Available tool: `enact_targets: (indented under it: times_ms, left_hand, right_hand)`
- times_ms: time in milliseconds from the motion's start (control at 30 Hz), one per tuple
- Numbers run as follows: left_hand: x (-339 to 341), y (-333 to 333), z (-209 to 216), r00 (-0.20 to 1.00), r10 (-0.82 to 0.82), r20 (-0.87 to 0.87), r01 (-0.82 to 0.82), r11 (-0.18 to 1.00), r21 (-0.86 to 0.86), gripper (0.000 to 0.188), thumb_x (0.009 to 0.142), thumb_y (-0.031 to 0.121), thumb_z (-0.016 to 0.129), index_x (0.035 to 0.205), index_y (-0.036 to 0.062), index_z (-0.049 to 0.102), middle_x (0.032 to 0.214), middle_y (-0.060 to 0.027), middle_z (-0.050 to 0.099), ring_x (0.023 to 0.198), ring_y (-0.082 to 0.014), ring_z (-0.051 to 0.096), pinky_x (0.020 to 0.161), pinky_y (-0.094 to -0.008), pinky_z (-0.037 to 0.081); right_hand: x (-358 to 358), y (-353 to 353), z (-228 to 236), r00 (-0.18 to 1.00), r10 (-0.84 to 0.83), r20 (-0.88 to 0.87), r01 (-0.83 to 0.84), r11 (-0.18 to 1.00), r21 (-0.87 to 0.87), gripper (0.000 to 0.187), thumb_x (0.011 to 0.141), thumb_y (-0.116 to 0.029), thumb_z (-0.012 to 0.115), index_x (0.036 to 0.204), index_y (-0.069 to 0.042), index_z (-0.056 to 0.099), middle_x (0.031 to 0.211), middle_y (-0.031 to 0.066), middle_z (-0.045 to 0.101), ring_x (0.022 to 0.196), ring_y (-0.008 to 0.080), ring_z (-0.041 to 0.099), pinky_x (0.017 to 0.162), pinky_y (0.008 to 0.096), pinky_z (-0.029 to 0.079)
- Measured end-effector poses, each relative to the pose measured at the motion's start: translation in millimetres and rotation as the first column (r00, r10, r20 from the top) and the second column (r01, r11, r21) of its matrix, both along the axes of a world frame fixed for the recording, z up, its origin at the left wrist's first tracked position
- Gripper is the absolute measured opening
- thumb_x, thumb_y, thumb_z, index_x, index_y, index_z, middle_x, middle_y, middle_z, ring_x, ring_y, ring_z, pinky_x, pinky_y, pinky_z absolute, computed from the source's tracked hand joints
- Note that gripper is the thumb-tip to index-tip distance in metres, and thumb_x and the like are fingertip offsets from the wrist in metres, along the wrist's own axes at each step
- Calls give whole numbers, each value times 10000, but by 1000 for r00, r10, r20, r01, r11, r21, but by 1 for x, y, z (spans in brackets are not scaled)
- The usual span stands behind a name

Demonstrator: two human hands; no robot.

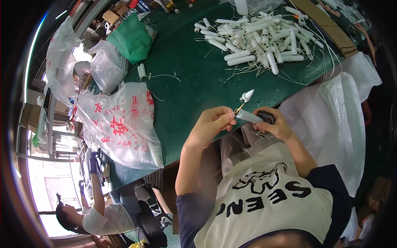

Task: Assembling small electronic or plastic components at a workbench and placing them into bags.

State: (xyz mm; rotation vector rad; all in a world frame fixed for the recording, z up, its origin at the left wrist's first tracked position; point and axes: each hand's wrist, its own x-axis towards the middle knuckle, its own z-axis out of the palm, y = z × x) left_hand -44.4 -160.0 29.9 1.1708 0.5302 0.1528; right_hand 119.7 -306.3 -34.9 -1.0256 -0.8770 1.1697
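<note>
A slim white tube [249, 116], like an electric candle body, lies across my right hand [278, 123], whose fingers are closed around its lower part. A small dark box with a pale face [266, 117] sits in the same hand, against the tube. At the tube's upper end my left hand [216, 124] is closed in a pinch on a thin yellow wire [237, 110]. Beyond the fingertips, a white flame-shaped tip [247, 96] sticks out over the table, joined to that wire. Fine wires hang below my right hand.
A heap of white tubes with thin wires [264, 39] covers the far right of the green table [186, 82]. Two loose tubes [142, 70] lie left. Plastic bags [120, 124] and a green bag [131, 38] line the left side. Another person [103, 217] works at lower left.
</note>
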Motion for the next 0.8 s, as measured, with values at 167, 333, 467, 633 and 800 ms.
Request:
enact_targets:
  times_ms: [167,333,467,633,800]
  left_hand:
    - [2,1,-3,998,-50,35,55,986,-158,149,859,129,537,950,16,505,664,-12,502,624,-93,462,621,-238,399]
    - [2,-2,-8,964,-179,199,222,949,-222,234,865,132,473,1062,8,501,694,-47,533,639,-101,517,628,-213,425]
    - [1,-4,-13,953,-205,223,246,953,-175,246,867,135,461,1063,-2,515,701,-62,544,652,-113,533,644,-236,433]
    - [-3,-8,-12,986,-84,144,104,985,-139,210,839,136,480,959,-24,544,578,-72,536,562,-154,486,588,-265,398]
    - [-18,-1,-12,977,-22,214,62,981,-183,194,844,103,474,962,-27,558,595,-80,547,570,-160,503,583,-268,399]
  right_hand:
    - [1,-1,1,996,-4,86,3,1000,9,241,773,-127,646,963,-8,557,756,16,578,676,57,514,613,192,416]
    - [-1,-2,3,996,35,85,-36,999,11,236,773,-118,641,965,-9,558,759,22,588,679,59,522,605,192,416]
    - [-3,-1,0,993,53,108,-56,998,20,231,779,-107,628,976,-10,556,750,24,592,676,55,523,573,185,408]
    - [1,0,0,990,-3,144,7,999,-31,196,804,-88,587,977,3,573,722,32,591,617,63,519,533,185,405]
    - [23,-3,3,987,-142,71,140,990,21,185,858,-72,482,981,42,561,670,39,531,591,103,542,525,213,445]
